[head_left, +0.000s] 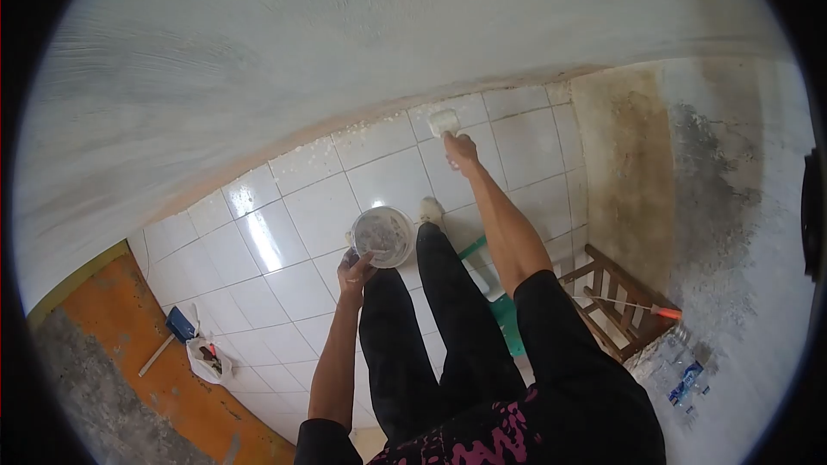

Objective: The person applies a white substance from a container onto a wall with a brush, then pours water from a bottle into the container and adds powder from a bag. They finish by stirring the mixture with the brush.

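My right hand (462, 151), on an outstretched arm, is closed round the handle of a wide paintbrush (444, 122) with a whitish head. The brush is near the foot of the wall (345, 26), overlapping the floor tiles in this view. Close to my knees, my left hand (355, 270) grips the rim of a round clear plastic tub (383, 238), thumb over the edge. Greyish-white residue coats the tub's inside.
White floor tiles (319, 207) carry white specks along the wall. A green stool (508, 325) is beside my legs. To the right are a wooden rack (633, 310), an orange-handled tool (665, 313) and plastic bottles (687, 383). A blue dustpan (180, 325) and white bag (209, 362) lie left.
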`<state>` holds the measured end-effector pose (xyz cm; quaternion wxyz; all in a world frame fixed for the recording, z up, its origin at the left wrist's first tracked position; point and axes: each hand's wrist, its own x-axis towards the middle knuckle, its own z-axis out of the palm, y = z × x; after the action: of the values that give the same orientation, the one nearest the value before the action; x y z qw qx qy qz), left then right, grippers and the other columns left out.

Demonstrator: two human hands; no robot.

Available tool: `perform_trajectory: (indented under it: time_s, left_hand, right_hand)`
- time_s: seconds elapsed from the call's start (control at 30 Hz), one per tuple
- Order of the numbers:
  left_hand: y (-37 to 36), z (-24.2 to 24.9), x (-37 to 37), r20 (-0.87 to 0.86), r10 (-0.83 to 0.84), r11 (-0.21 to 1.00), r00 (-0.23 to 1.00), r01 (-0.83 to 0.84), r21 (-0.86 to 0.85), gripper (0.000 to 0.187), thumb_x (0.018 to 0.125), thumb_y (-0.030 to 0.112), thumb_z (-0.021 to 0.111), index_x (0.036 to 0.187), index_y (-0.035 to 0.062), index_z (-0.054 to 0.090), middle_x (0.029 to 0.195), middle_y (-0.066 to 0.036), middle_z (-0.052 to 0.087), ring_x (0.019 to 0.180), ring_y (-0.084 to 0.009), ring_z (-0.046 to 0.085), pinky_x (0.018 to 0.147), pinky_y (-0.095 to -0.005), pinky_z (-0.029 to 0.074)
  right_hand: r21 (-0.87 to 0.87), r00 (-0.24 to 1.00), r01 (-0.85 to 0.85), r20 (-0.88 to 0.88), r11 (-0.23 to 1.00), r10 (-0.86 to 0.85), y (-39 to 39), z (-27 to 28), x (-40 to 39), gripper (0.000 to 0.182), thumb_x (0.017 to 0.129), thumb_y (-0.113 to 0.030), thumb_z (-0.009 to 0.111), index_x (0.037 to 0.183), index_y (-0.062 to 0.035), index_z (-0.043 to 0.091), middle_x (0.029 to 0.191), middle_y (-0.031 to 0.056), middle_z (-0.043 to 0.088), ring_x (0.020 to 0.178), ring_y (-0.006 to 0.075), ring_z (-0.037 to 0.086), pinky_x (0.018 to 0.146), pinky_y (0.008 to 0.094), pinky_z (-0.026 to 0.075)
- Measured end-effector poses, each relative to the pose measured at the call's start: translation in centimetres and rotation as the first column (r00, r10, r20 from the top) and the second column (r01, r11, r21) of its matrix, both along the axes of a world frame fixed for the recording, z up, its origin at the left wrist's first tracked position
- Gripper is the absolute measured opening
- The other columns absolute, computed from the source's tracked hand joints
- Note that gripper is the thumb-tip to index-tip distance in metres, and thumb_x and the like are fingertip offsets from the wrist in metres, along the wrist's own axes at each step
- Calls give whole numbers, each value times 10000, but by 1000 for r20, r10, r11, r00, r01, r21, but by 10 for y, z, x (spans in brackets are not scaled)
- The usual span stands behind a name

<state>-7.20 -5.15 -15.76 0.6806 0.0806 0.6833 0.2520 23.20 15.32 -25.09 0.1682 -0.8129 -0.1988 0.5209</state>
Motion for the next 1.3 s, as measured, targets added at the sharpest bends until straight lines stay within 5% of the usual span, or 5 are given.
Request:
perform_trajectory:
  time_s: [0.47, 0.73, 0.8, 0.83, 1.3]
  left_hand:
    - [-8, -13, -3, -68, -55, 994, 996, 49, -93, 609, 798, 190, 756, 1300, -31, 492, 1120, -126, 617, 981, -207, 630, 834, -344, 580]
    - [8, -11, -2, -52, -115, 990, 992, 111, -87, 708, 785, 218, 777, 1359, -16, 436, 1183, -134, 591, 1082, -236, 604, 892, -367, 554]
    - [12, -8, 0, -45, -83, 995, 996, 80, -56, 727, 785, 221, 773, 1374, -14, 418, 1208, -133, 586, 1123, -252, 594, 914, -377, 538]
    - [15, -6, 1, -41, -90, 995, 995, 88, -50, 727, 785, 221, 773, 1374, -14, 418, 1208, -133, 586, 1123, -252, 594, 914, -377, 538]
    - [-11, -17, -7, -52, -156, 983, 986, 151, -101, 708, 787, 216, 764, 1370, 0, 425, 1215, -118, 594, 1089, -247, 608, 928, -412, 523]
  right_hand:
    - [608, 969, 247, -178, 755, -173, 32, 218, -22, 303, 882, -296, 565, 716, -50, 507, 596, -22, 423, 466, 79, 379, 383, 259, 276]
    - [849, 997, 0, 40, 528, -64, 65, 59, 7, 426, 853, -310, 541, 853, 112, 593, 708, 221, 621, 667, 359, 616, 649, 448, 469]
    - [449, 974, -145, 224, 881, 47, 46, 6, 14, 529, 844, -380, 549, 909, 142, 608, 852, 314, 654, 891, 507, 623, 821, 521, 472]
    - [383, 921, -172, 389, 908, 11, 35, -10, 11, 362, 871, -332, 566, 678, -26, 545, 588, 66, 499, 481, 164, 474, 458, 345, 412]
    - [409, 989, 23, 123, 912, -80, 38, 187, 27, 448, 951, -417, 583, 713, -42, 524, 587, -3, 460, 449, 65, 397, 371, 243, 290]
